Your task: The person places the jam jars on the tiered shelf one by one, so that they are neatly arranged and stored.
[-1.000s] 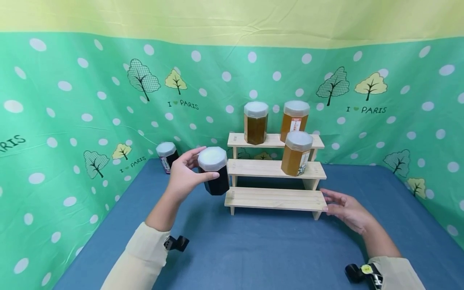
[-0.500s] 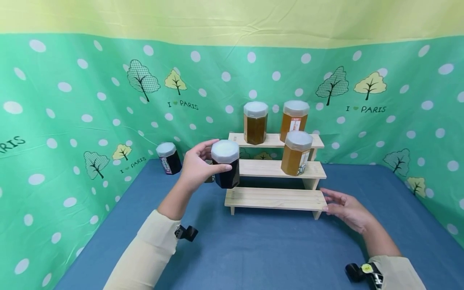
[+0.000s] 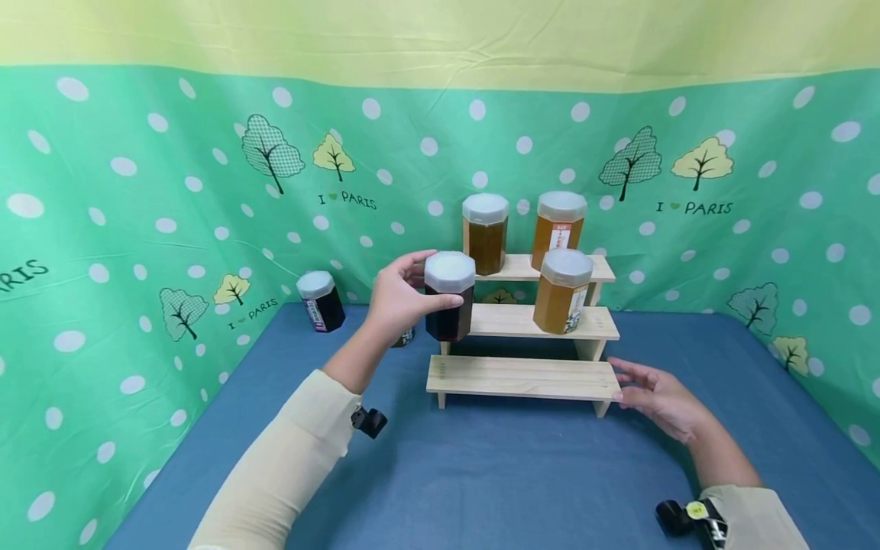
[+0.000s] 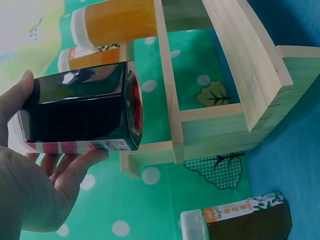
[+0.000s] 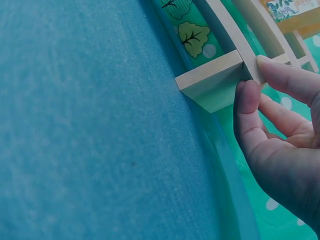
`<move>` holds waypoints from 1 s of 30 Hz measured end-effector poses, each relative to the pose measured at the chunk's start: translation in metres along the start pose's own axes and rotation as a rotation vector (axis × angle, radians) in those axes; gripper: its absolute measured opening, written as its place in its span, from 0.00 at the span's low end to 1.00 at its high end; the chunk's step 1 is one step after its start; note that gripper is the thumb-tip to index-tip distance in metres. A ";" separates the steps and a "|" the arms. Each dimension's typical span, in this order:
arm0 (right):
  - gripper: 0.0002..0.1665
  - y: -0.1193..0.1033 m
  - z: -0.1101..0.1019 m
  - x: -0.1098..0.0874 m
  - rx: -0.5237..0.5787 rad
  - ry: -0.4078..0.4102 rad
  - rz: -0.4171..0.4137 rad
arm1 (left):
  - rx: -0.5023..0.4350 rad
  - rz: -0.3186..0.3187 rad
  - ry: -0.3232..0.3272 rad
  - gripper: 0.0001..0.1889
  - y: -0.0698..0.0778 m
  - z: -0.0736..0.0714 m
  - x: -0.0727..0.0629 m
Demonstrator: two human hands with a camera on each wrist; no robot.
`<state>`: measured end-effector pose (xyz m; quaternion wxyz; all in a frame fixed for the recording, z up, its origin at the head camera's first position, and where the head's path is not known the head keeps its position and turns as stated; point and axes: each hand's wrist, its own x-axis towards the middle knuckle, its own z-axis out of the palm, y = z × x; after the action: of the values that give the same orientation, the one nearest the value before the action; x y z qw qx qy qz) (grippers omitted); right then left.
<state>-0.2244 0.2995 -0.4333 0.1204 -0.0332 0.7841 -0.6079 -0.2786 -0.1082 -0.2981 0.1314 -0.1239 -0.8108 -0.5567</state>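
My left hand grips a dark jar with a whitish lid, thumb in front and fingers behind. The jar is upright at the left end of the middle step of a three-step wooden stand; in the left wrist view the jar's base is apart from the board. My right hand pinches the right end of the lowest step between thumb and fingers, as the right wrist view shows. An amber jar stands at the right of the middle step.
Two amber jars, a left one and a right one, stand on the top step. Another dark jar stands on the blue table at the back left. A labelled jar is mostly hidden behind my left wrist in the head view.
My left hand has carried the dark jar right and upward, from beside the stand to the left end of the middle step. My right hand has stayed at the lowest step.
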 end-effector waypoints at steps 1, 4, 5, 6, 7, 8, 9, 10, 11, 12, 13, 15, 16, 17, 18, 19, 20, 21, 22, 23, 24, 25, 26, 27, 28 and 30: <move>0.47 0.000 0.000 0.000 0.001 -0.001 0.000 | -0.001 0.002 -0.001 0.41 0.000 0.002 0.001; 0.47 0.000 0.000 0.000 0.003 -0.002 -0.002 | -0.011 -0.001 -0.011 0.41 0.000 0.005 0.006; 0.47 0.000 0.000 0.000 0.002 -0.002 -0.002 | -0.017 -0.007 -0.016 0.41 0.000 0.007 0.008; 0.47 0.000 0.000 0.000 0.003 -0.002 -0.002 | -0.024 -0.013 -0.021 0.42 0.000 0.008 0.009; 0.47 0.000 0.000 0.000 0.005 -0.002 -0.003 | -0.030 -0.021 -0.026 0.42 0.000 0.009 0.011; 0.47 0.000 0.000 0.000 0.005 -0.002 -0.003 | -0.036 -0.029 -0.031 0.42 0.000 0.011 0.013; 0.47 0.000 0.000 0.000 0.006 -0.002 -0.003 | -0.041 -0.037 -0.034 0.42 0.000 0.012 0.014; 0.47 0.000 0.000 0.000 0.005 -0.002 -0.004 | -0.047 -0.044 -0.036 0.42 -0.001 0.014 0.016; 0.47 0.000 0.000 0.000 0.005 -0.002 -0.004 | -0.052 -0.051 -0.038 0.42 -0.001 0.015 0.017; 0.47 0.001 0.000 0.000 0.005 -0.001 -0.004 | -0.057 -0.056 -0.039 0.42 -0.002 0.017 0.019; 0.47 0.001 0.000 0.000 0.005 -0.001 -0.005 | -0.062 -0.059 -0.038 0.42 -0.003 0.019 0.020; 0.47 0.001 0.000 0.000 0.005 -0.001 -0.005 | -0.069 -0.059 -0.034 0.42 -0.004 0.023 0.022; 0.47 0.001 0.000 0.000 0.005 -0.002 -0.004 | -0.076 -0.058 -0.031 0.42 -0.005 0.025 0.022; 0.47 0.001 0.000 0.000 0.005 -0.001 -0.002 | -0.082 -0.057 -0.029 0.42 -0.006 0.027 0.023; 0.47 0.001 0.000 0.000 0.006 -0.001 -0.001 | -0.087 -0.055 -0.025 0.42 -0.006 0.028 0.023; 0.47 0.001 0.000 0.000 0.006 -0.001 0.000 | -0.089 -0.053 -0.021 0.42 -0.007 0.030 0.023; 0.47 0.001 0.000 0.000 0.007 -0.001 0.001 | -0.093 -0.051 -0.018 0.42 -0.007 0.032 0.024; 0.47 0.001 0.000 0.000 0.007 -0.001 0.002 | -0.093 -0.052 -0.015 0.42 -0.008 0.033 0.024; 0.47 0.002 0.000 0.000 0.006 -0.002 0.002 | -0.095 -0.051 -0.013 0.41 -0.008 0.035 0.024; 0.47 0.002 0.000 0.000 0.006 -0.002 0.001 | -0.097 -0.052 -0.012 0.41 -0.009 0.037 0.025; 0.47 0.002 -0.001 0.000 0.007 -0.002 0.000 | -0.096 -0.051 -0.011 0.41 -0.009 0.039 0.025; 0.47 0.002 -0.001 0.000 0.007 -0.003 -0.001 | -0.096 -0.051 -0.012 0.41 -0.009 0.041 0.025; 0.47 0.002 -0.001 0.000 0.006 -0.003 -0.002 | -0.096 -0.049 -0.013 0.41 -0.010 0.043 0.026; 0.47 0.002 -0.001 0.000 0.006 -0.003 -0.004 | -0.094 -0.048 -0.013 0.41 -0.010 0.045 0.026; 0.47 0.002 -0.001 0.000 0.006 -0.004 -0.004 | -0.090 -0.046 -0.013 0.41 -0.010 0.047 0.026; 0.47 0.001 -0.001 0.001 0.006 -0.004 -0.004 | -0.077 -0.042 -0.016 0.41 -0.010 0.050 0.026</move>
<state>-0.2250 0.3008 -0.4345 0.1207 -0.0358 0.7819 -0.6106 -0.3101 -0.0629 -0.3146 0.1084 -0.1161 -0.7921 -0.5893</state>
